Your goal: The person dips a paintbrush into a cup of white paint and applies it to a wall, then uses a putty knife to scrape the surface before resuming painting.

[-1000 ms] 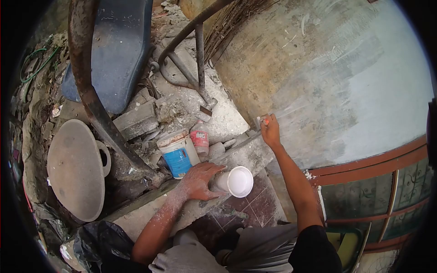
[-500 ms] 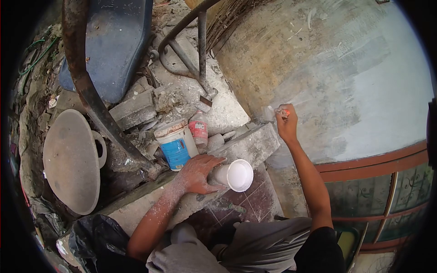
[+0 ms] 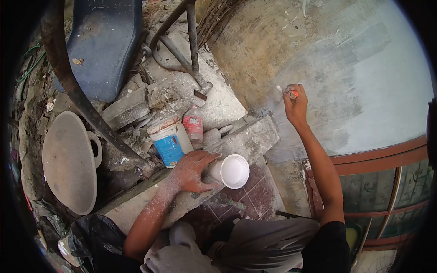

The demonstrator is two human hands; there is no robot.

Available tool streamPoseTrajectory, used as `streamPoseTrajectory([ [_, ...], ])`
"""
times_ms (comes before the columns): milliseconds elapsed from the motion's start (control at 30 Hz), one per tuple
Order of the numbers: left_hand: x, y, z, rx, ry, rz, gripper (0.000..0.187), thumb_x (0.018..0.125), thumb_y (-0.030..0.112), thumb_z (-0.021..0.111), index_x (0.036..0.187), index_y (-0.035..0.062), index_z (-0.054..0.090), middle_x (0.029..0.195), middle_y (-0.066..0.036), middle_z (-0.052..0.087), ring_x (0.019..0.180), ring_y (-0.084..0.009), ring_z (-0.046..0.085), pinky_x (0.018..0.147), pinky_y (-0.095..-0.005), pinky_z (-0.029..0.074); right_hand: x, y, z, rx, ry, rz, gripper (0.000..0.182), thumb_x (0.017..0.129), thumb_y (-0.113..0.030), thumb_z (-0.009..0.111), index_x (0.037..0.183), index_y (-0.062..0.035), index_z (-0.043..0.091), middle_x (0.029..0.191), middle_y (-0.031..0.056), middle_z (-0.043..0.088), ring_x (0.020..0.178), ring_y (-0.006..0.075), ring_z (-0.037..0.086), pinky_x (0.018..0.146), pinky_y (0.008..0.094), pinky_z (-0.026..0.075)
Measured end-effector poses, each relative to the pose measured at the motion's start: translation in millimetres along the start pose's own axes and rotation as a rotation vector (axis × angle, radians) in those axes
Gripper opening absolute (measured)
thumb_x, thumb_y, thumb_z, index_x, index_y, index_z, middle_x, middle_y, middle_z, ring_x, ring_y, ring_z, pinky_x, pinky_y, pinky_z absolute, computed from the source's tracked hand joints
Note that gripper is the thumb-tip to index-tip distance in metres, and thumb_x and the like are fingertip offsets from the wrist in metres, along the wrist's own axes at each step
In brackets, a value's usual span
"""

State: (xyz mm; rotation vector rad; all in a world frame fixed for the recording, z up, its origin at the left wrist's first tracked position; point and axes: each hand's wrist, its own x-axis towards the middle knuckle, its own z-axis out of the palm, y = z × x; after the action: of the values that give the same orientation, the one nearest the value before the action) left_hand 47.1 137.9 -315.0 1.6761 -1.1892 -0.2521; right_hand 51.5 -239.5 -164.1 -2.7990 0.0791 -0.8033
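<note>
My left hand (image 3: pixel 193 170), dusted with white specks, is curled round the side of a white plastic cup (image 3: pixel 215 171) at the ledge's edge. White paint (image 3: pixel 235 171) shows inside the cup, whose mouth faces up at me. In my right hand (image 3: pixel 297 105) is a paintbrush (image 3: pixel 294 94) with an orange handle, gripped in closed fingers. Its pale tip is at the stained wall (image 3: pixel 314 73), beside a light streaky patch; whether it touches is hard to tell. Fingers hide most of the brush.
A paint bucket (image 3: pixel 170 150) with a blue label and a plastic bottle (image 3: pixel 193 125) with a red label stand behind my left hand. Rusty metal tubing (image 3: pixel 91 109), a blue plastic seat (image 3: pixel 102 45), rubble and a wok-shaped lid (image 3: pixel 68 164) lie left. A framed window (image 3: pixel 368 189) is at right.
My right hand has moved up and right along the wall with the paintbrush. My left hand keeps hold of the cup; the view has shifted slightly.
</note>
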Motion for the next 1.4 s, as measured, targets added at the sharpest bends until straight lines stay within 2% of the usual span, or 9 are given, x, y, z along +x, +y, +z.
streamPoseTrajectory([
  [167,0,-1,2,0.025,-0.025,-0.008,0.086,0.07,0.052,0.086,0.138,0.0083,0.056,0.123,-0.019,0.064,0.115,-0.0397,0.06,0.101,-0.05,0.047,-33,25,54,0.188,-0.005,0.071,0.017,0.087,-0.003,0.064,0.103,-0.0047,0.062,0.092,0.0164,0.054,0.083,0.0378,0.06,0.075,0.0403,0.05],
  [267,1,1,2,0.027,-0.069,-0.042,0.086,0.069,0.051,0.087,0.138,0.0087,0.056,0.125,-0.019,0.064,0.117,-0.0393,0.059,0.102,-0.0501,0.046,-53,22,58,-0.039,-0.185,0.019,0.019,0.088,-0.005,0.063,0.106,-0.0092,0.062,0.094,0.0173,0.053,0.085,0.0411,0.06,0.073,0.0444,0.05],
  [333,0,1,3,0.043,-0.062,-0.028,0.087,0.068,0.05,0.088,0.138,0.0079,0.056,0.125,-0.019,0.063,0.117,-0.0393,0.06,0.101,-0.0503,0.046,-55,26,36,-0.055,-0.059,0.02,0.019,0.088,-0.004,0.063,0.106,-0.0074,0.061,0.094,0.0175,0.054,0.083,0.0403,0.06,0.072,0.0449,0.049],
  [400,1,2,3,0.06,-0.032,-0.016,0.088,0.067,0.048,0.088,0.138,0.007,0.055,0.125,-0.019,0.063,0.116,-0.0393,0.06,0.101,-0.0506,0.046,-48,21,5,-0.088,0.113,0.027,0.017,0.088,-0.002,0.064,0.105,-0.0058,0.061,0.092,0.015,0.055,0.08,0.0329,0.062,0.07,0.0406,0.05],
  [467,3,5,0,0.061,-0.074,-0.057,0.086,0.069,0.051,0.087,0.137,0.0079,0.056,0.126,-0.018,0.064,0.118,-0.0388,0.059,0.103,-0.0498,0.046,-49,21,-18,0.138,0.21,0.131,0.012,0.091,0.0,0.065,0.102,-0.0017,0.059,0.09,0.005,0.057,0.076,0.0123,0.055,0.069,0.0285,0.046],
  [567,4,3,3,0.06,-0.074,-0.031,0.086,0.069,0.051,0.087,0.137,0.0083,0.056,0.127,-0.017,0.063,0.118,-0.038,0.06,0.103,-0.0497,0.046,-59,35,-30,0.328,0.169,0.25,0.007,0.095,-0.002,0.064,0.099,-0.0019,0.059,0.092,0.0013,0.056,0.078,0.0056,0.05,0.068,0.0235,0.044],
  [667,2,3,5,0.109,-0.058,-0.017,0.086,0.069,0.05,0.087,0.137,0.0082,0.056,0.127,-0.017,0.064,0.118,-0.0373,0.06,0.103,-0.0495,0.046,-74,37,-12,0.3,0.089,0.241,0.013,0.089,0.0,0.064,0.101,-0.0032,0.061,0.09,0.0092,0.057,0.08,0.0199,0.06,0.07,0.0302,0.049],
  [900,1,3,5,0.12,-0.059,-0.004,0.085,0.07,0.048,0.086,0.137,0.0068,0.056,0.126,-0.017,0.064,0.117,-0.0376,0.06,0.102,-0.0491,0.047,-61,44,-16,0.013,0.017,0.102,0.015,0.087,-0.004,0.064,0.102,-0.0029,0.061,0.089,0.0156,0.056,0.078,0.0319,0.06,0.067,0.037,0.05],
  [1400,2,6,3,0.126,-0.053,0.001,0.084,0.071,0.049,0.085,0.137,0.0071,0.055,0.121,-0.018,0.065,0.113,-0.0378,0.061,0.1,-0.0496,0.048,-48,37,-16,0.082,-0.087,0.113,0.016,0.088,-0.007,0.064,0.103,-0.0029,0.06,0.09,0.0158,0.057,0.081,0.0329,0.061,0.066,0.0373,0.05],
])
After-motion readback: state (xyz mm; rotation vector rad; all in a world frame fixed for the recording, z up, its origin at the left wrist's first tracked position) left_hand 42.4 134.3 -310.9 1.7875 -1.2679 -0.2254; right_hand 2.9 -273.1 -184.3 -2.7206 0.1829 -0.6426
